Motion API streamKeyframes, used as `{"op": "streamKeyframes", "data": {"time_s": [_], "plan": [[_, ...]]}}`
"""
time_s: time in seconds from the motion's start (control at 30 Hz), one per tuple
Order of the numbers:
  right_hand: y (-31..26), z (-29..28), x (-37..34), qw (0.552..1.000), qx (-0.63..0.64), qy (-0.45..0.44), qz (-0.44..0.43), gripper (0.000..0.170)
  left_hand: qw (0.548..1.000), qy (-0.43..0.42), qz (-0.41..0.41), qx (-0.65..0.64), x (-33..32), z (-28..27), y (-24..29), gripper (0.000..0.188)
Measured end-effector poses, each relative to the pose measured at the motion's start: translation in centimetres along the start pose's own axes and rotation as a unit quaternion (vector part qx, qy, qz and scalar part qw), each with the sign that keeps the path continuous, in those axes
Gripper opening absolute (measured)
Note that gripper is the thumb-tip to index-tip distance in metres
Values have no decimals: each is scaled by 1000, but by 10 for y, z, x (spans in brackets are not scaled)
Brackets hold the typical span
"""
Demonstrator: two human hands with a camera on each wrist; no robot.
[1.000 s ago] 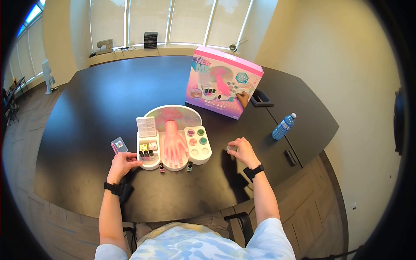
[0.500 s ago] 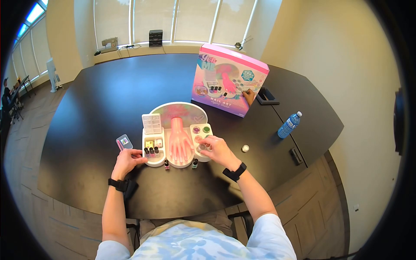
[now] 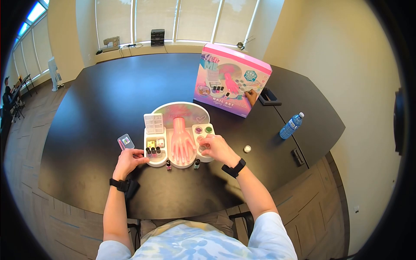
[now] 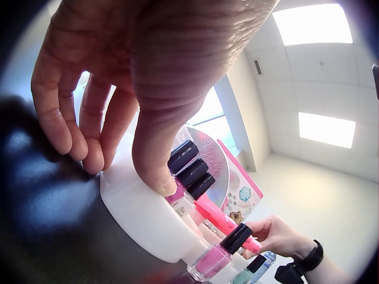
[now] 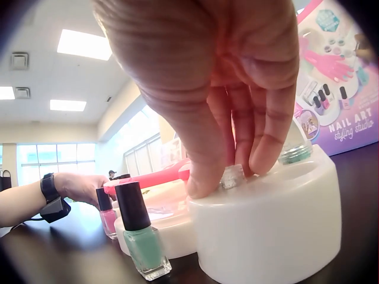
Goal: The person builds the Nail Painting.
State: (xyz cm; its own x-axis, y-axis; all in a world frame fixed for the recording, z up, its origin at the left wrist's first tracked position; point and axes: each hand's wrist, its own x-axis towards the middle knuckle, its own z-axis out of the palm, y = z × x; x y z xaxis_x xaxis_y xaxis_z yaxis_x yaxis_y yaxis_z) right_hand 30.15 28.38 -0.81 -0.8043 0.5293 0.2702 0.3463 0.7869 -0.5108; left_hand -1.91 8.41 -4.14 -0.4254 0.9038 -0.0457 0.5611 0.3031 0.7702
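A white nail art station stands on the table with a pink model hand in its middle. My left hand grips the station's left edge, thumb over the rim beside three black-capped polish bottles, fingers along the outer wall. Over the right-hand tray, my right hand pinches a small clear jar at a front well. Purple and green glitter jars sit in the back wells; a teal jar shows beyond my fingers. Pink and mint polish bottles stand in front.
A small white-topped jar lies on the table to the right. Farther right is a water bottle. The nail art box stands behind the station. A small clear case lies at the left.
My right hand has moved left from the table to the station's right tray, carrying a small jar. Another jar now shows on the table. My left hand keeps its place on the station.
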Motion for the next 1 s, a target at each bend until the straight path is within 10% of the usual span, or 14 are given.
{"op": "streamKeyframes", "data": {"time_s": [0.73,1.0], "plan": [[13,-3,-7,998,59,32,9,40,1000,3,-1,3,0,0,0,43],[99,-77,-57,944,-8,266,194,29,1000,-2,-10,2,3,3,-7,42]]}}
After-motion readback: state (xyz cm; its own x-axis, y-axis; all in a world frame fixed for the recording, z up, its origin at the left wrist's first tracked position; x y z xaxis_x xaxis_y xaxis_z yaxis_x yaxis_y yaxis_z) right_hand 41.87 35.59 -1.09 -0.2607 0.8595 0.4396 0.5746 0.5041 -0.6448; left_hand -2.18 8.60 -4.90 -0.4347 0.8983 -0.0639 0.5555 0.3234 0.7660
